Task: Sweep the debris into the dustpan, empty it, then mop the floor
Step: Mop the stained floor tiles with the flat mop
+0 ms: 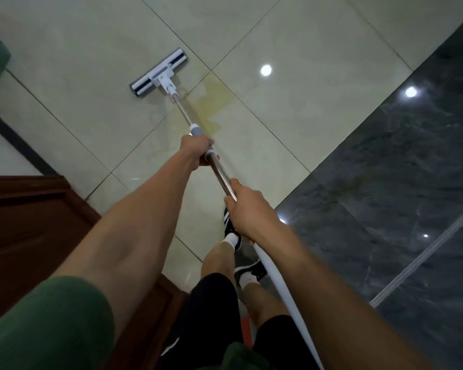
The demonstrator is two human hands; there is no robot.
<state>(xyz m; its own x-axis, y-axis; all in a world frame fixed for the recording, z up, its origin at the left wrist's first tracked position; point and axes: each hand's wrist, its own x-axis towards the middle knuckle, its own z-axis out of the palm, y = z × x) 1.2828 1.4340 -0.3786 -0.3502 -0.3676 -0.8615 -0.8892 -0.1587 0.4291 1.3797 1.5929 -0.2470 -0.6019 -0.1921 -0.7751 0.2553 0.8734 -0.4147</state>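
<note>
Mop [187, 110] handle slanting up-left

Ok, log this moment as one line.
phase: mopping | left hand: grips mop pole | right hand: grips pole lower | mop head: flat on tile, beside yellowish stain

Dim indoor light overall, we see a greenish cast on the pale floor tiles [292, 44]. Ceiling lamps reflect as small bright spots: one on the pale tiles, several on the glossy dark marble strip [401, 182], one at top left corner. Soft faint shadows only. Slight motion blur on the right forearm [332, 276] and green sleeve [51, 329]. Wide-angle bending is strong, grout lines curve toward edges. The metal mop pole [221, 177] carries a dull sheen.
</note>
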